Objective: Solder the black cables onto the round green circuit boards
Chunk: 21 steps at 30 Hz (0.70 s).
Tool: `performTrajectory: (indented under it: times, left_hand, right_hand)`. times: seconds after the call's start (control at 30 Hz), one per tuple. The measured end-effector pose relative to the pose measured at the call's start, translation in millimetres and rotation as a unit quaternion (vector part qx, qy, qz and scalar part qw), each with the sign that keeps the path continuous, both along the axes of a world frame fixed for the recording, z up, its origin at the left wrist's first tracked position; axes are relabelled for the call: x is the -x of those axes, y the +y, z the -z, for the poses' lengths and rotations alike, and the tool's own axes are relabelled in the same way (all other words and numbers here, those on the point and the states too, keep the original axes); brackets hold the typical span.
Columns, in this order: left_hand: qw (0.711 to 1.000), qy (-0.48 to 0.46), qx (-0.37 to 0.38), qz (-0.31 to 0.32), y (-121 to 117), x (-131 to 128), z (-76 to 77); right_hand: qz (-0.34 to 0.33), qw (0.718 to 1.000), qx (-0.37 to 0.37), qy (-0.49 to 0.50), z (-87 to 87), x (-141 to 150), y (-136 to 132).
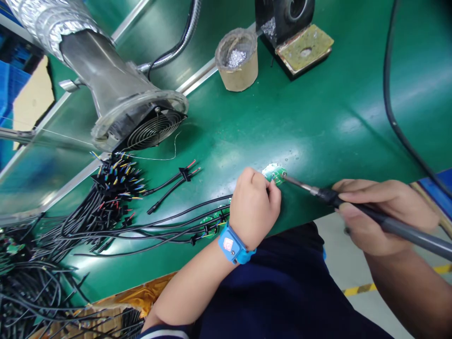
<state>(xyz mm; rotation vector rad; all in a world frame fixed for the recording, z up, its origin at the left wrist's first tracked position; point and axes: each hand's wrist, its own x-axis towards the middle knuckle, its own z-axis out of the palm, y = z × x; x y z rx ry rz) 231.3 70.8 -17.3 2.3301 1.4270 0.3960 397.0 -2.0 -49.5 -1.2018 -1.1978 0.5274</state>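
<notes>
My left hand [256,202], with a blue wrist strap [235,245] on it, is closed at the near edge of a small green circuit board [275,172] lying on the bench. Its thumb and fingers pinch the board's left side. In my right hand [384,214] is a soldering iron [339,200], held like a pen. The iron's tip touches the right part of the board. Just left of my left wrist, more green boards [211,227] lie joined to black cables [183,210], partly covered by the hand.
A fume extractor [155,127] hangs over the bench's left side. Bundled cables [116,188] with bare coloured ends lie below it, beside two short cables [176,181]. At the back stand a cup with solder bits [236,70] and an iron stand with a yellow sponge [305,49]. A black cord [388,103] hangs right.
</notes>
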Motion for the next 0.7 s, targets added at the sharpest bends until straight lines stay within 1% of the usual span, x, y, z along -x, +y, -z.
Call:
performTrajectory:
  times: [0.07,0.13,0.23,0.33,0.5,0.7]
  left_hand:
    - [1.0,0.007,0.016,0.0,1,0,-2.3]
    - [0.999,0.009,0.04,0.004,4,1,-6.0]
    - [0.996,0.017,0.081,0.025,10,4,-12.7]
    - [0.992,0.037,0.114,0.05,19,5,-17.6]
    - [0.989,0.058,0.116,0.065,27,4,-18.8]
    - [0.991,0.062,0.105,0.05,26,2,-18.8]
  right_hand:
    - [0.008,0.999,-0.04,0.023,2.2,-2,2]
    - [-0.009,0.999,-0.033,0.023,4.1,-5,4]
    - [-0.022,1.0,-0.016,-0.004,5.5,-6,8]
    - [-0.016,0.999,-0.02,-0.025,5.0,-5,10]
    - [-0.024,0.999,0.007,-0.039,1.4,-2,11]
    - [-0.04,0.996,0.016,-0.072,-6.6,0,11]
